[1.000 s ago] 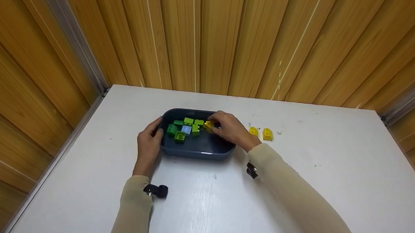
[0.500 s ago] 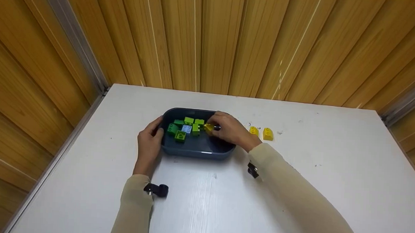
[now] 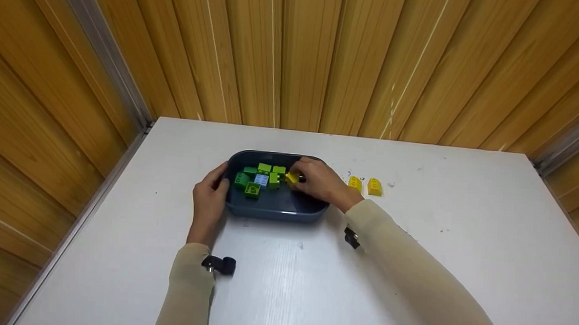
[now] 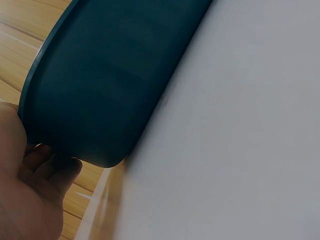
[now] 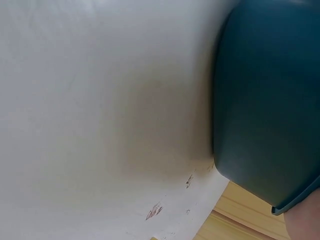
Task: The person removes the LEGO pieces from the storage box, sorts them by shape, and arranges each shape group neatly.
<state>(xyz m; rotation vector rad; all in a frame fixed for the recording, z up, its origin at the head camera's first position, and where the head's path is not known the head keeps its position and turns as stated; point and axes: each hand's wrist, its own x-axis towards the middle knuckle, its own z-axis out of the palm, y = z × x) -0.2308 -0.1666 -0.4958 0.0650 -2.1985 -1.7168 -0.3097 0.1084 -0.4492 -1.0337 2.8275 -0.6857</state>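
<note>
Your left hand [image 3: 209, 198] grips the left end of the dark blue tray [image 3: 277, 213], thumb at its near side and fingers curled round the outside. Your right hand [image 3: 320, 178] reaches in over the right end, thumb and fingers pinching a yellow toy brick [image 3: 292, 177] inside the tray. That brick sits just beside an upright lime brick [image 3: 274, 180]; you cannot tell from here whether the two touch. Further left in the tray you have a light blue brick [image 3: 261, 181], a dark green brick [image 3: 242, 180] and, nearer you, an upturned lime brick [image 3: 252, 190] showing its hollow underside. To the right of the tray, two sloped yellow bricks [image 3: 374, 187] stand apart on the white desk [image 3: 285, 270], the left one partly hidden by your wrist. Behind the desk rises wood-look panelling [image 3: 303, 60]. Your right wrist view shows mostly desk and tray wall, with the pinch out of sight
</note>
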